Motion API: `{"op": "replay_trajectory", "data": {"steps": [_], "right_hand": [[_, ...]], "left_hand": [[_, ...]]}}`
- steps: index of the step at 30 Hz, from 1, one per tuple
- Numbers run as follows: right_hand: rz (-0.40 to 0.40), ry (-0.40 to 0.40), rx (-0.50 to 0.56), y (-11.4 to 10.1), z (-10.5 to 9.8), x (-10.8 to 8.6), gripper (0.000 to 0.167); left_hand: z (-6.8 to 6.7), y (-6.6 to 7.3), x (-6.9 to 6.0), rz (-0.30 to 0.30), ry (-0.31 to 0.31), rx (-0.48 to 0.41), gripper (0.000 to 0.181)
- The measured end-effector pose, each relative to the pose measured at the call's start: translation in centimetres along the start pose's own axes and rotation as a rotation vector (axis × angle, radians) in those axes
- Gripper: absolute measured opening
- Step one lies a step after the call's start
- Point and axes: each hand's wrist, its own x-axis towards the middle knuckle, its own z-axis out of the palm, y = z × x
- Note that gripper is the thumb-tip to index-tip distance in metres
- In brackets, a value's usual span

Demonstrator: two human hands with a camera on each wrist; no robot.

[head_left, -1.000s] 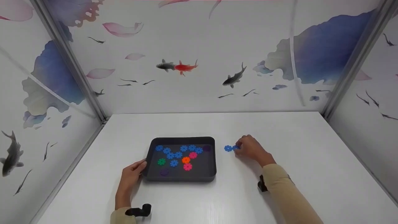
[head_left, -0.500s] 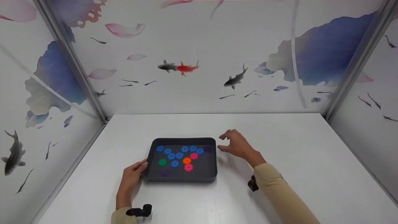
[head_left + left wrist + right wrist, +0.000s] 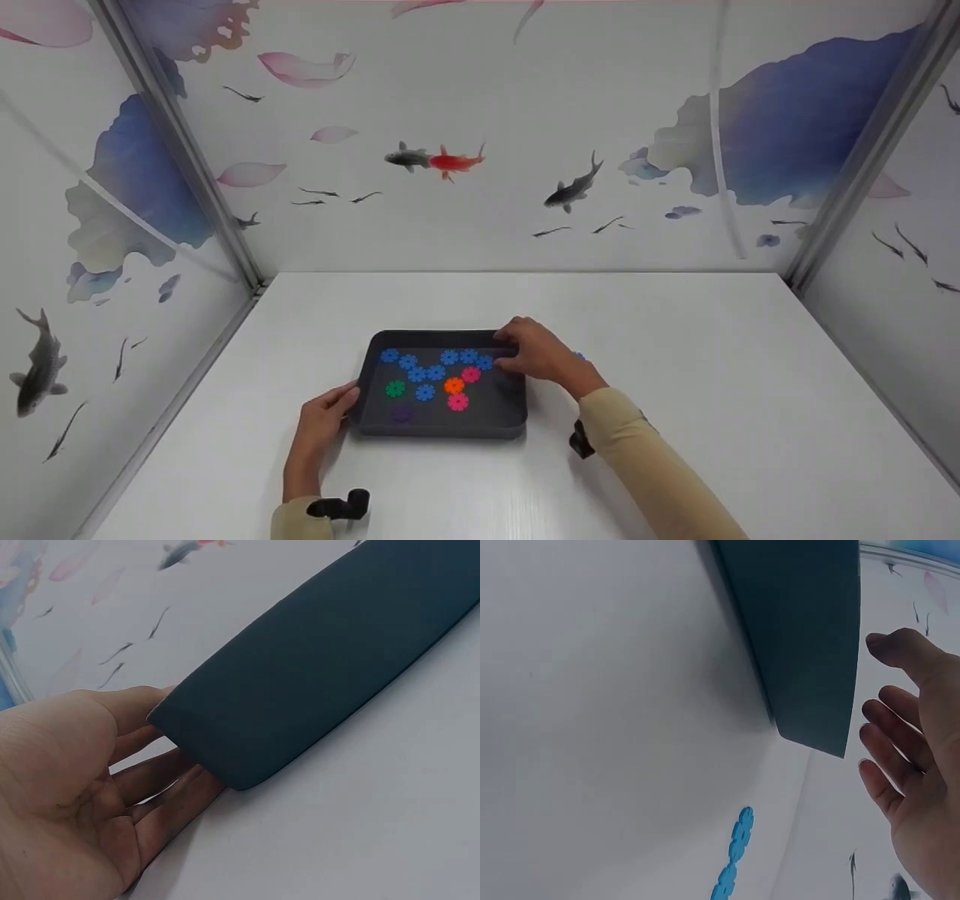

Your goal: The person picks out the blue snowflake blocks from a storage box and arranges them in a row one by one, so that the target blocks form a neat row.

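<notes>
A dark grey rectangular tray holds several notched, flower-shaped plastic discs: mostly blue, including a blue disc, plus a green disc, an orange disc, pink discs and a faint purple disc. My left hand grips the tray's left side, thumb at the rim and fingers along the outer wall. Over the tray's back right corner hovers my right hand, thumb and fingers apart, nothing visible between them. It covers that corner from the head view. Joined blue discs lie right of the tray, mostly hidden behind the right wrist.
The white table is enclosed by printed panels at the back and both sides, with metal posts at the corners. A small black camera is strapped to the left wrist, another black camera to the right.
My right hand let go of the joined blue discs right of the tray, then moved left over the tray's back right corner. The left hand has stayed on the tray's left side.
</notes>
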Motion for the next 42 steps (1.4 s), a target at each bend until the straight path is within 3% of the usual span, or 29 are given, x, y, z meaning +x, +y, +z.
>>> {"op": "replay_trajectory", "data": {"steps": [9, 18, 26, 42], "right_hand": [[0.043, -0.044, -0.015, -0.5, 1.7, 1.0, 0.038], [0.092, -0.018, -0.035, -0.1, 3.2, 1.4, 0.039], [0.028, 0.019, -0.107, 0.4, 4.3, 1.6, 0.037], [0.061, -0.05, -0.177, -0.3, 4.3, 2.0, 0.037]], "left_hand": [[0.0, 0.0, 0.2, 0.014, -0.004, -0.002, 0.046], [0.0, -0.2, 0.2, 0.005, -0.005, 0.011, 0.05], [-0.1, -0.2, 0.3, 0.021, -0.026, 0.007, 0.051], [-0.1, -0.3, 0.3, 0.004, -0.019, 0.0, 0.054]]}}
